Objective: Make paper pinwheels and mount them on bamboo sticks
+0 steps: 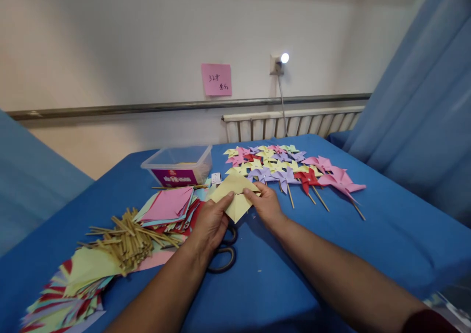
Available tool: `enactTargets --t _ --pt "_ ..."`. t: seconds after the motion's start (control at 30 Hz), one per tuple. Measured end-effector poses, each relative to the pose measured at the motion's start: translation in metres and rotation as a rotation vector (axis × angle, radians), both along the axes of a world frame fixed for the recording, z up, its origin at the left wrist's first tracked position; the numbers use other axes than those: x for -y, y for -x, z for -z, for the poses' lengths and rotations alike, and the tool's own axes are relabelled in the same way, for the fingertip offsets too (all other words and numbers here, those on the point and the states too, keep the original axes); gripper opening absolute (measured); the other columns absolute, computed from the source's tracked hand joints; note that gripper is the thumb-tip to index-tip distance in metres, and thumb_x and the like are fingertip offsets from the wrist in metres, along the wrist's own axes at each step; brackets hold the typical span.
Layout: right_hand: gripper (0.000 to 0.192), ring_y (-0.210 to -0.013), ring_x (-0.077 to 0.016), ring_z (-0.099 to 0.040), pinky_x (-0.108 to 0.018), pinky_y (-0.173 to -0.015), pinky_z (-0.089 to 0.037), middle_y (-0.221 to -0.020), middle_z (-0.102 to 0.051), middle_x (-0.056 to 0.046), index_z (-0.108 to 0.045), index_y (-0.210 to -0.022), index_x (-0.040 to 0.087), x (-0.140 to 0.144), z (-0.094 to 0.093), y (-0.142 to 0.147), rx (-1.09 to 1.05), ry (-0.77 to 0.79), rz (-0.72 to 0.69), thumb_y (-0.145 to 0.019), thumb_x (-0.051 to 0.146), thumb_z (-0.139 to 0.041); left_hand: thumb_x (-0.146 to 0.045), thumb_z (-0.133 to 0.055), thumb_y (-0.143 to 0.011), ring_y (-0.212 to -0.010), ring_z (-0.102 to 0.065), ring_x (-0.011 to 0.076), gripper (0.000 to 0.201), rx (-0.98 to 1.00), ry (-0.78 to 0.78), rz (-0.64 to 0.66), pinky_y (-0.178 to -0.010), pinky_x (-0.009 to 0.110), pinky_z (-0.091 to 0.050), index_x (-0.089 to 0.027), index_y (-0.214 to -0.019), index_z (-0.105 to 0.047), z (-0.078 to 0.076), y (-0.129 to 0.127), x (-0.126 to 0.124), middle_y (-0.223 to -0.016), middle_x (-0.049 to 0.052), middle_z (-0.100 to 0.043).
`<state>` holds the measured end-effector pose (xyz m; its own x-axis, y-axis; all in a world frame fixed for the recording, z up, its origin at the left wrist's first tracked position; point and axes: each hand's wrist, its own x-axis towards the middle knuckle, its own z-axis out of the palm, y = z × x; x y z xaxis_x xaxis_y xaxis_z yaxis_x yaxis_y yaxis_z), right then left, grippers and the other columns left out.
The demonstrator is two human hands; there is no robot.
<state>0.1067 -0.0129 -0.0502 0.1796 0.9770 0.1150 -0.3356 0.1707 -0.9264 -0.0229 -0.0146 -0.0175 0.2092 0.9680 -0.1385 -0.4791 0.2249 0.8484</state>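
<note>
Both my hands hold one pale yellow paper square (235,194) just above the blue table (368,244). My left hand (210,222) pinches its left edge with thumb and fingers. My right hand (265,204) pinches its right edge. The sheet is tilted like a diamond, partly folded. Black scissors (225,257) lie on the cloth under my left wrist, mostly hidden.
A stack of coloured paper squares (170,206) and a heap of wooden sticks (127,237) lie to the left. More cut sheets (73,284) fan out at the near left. Several finished pinwheels (287,168) lie behind. A clear plastic box (179,165) stands at the back.
</note>
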Motion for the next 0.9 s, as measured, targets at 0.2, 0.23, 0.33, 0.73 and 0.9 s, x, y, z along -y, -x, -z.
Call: enactTargets --t 0.2,0.23,0.33,0.73,0.9 --pt "0.029 -0.054 -0.0123 -0.053 -0.025 -0.052 -0.043 -0.068 -0.064 0.002 -0.062 -0.086 0.02 -0.001 -0.003 0.002 0.069 -0.033 0.023 -0.068 0.041 -0.071 -0.009 -0.071 -0.072 -0.087 -0.071 0.0257 0.036 0.032 0.059 -0.078 -0.083 0.035 -0.057 -0.008 -0.108 -0.066 -0.002 0.001 -0.005 -0.102 0.016 -0.072" --pt "0.031 -0.053 -0.0117 -0.052 -0.025 -0.051 -0.043 -0.07 -0.064 0.001 -0.061 -0.09 0.02 -0.001 -0.002 0.002 0.061 -0.03 0.024 -0.069 0.04 -0.07 -0.008 -0.069 -0.073 -0.086 -0.071 0.0257 0.035 0.037 0.07 -0.097 -0.083 0.035 -0.058 -0.008 -0.108 -0.066 -0.004 0.002 -0.005 -0.101 0.016 -0.072" --pt "0.036 -0.06 -0.012 -0.055 -0.026 -0.056 -0.046 -0.085 -0.065 -0.002 -0.057 -0.1 0.02 -0.002 -0.001 0.002 0.058 -0.044 0.077 -0.069 0.035 -0.067 -0.006 -0.066 -0.074 -0.085 -0.071 0.026 0.036 0.043 0.1 -0.152 -0.082 0.037 -0.058 -0.008 -0.109 -0.065 -0.01 0.002 -0.006 -0.099 0.015 -0.073" --pt "0.048 -0.13 -0.0262 -0.038 -0.048 -0.106 -0.035 -0.137 -0.04 -0.006 -0.06 -0.107 0.028 0.022 -0.008 -0.006 0.818 -0.523 0.276 -0.067 0.003 -0.051 -0.014 -0.068 -0.075 -0.103 -0.066 0.0282 0.029 0.145 0.066 -0.104 -0.092 0.04 -0.053 -0.014 -0.103 -0.068 -0.007 0.005 -0.003 -0.106 0.012 -0.072" --pt "0.04 -0.134 -0.029 -0.033 -0.051 -0.108 -0.03 -0.143 -0.036 -0.005 -0.063 -0.102 0.028 0.025 -0.01 -0.002 0.971 -0.602 0.222 -0.069 0.006 -0.058 -0.011 -0.068 -0.072 -0.106 -0.064 0.0276 0.036 0.169 0.054 -0.113 -0.093 0.037 -0.052 -0.01 -0.108 -0.066 -0.004 0.005 -0.003 -0.109 0.013 -0.07"
